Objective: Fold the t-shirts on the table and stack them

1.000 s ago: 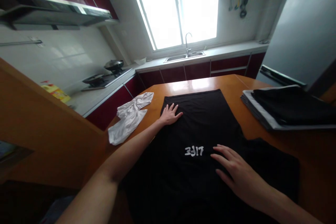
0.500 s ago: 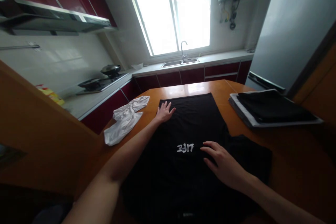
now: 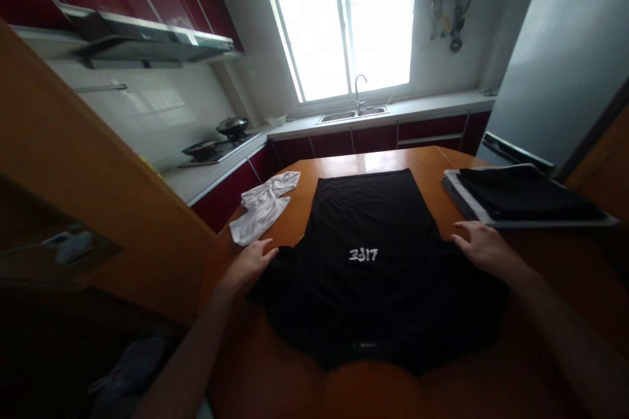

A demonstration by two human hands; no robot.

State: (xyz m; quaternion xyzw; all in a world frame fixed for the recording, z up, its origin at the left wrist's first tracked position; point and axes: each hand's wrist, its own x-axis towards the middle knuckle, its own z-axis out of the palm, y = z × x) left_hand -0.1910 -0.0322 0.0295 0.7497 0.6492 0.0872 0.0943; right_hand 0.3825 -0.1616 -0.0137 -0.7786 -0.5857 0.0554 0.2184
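Observation:
A black T-shirt [image 3: 366, 216] with white lettering lies spread flat on the wooden table [image 3: 339, 165], its neckline toward me and its hem at the far side. At the corner of the left sleeve is my left hand [image 3: 249, 264], thumb and forefinger slightly apart, the fingertips touching the cloth edge. My right hand [image 3: 484, 247] rests over the upper edge of the right sleeve with its fingers apart. Neither hand visibly grips the cloth.
A crumpled white cloth [image 3: 260, 217] lies at the table's left edge. Folded dark and white garments [image 3: 531, 193] are stacked at the right, near the fridge [image 3: 555, 72]. Beyond the table are a sink [image 3: 339, 116] and a stove with pans [image 3: 232, 126].
My left hand has come back from the hem to the left sleeve. My right hand has moved right, from beside the lettering to the right sleeve. Both sleeves now show spread out.

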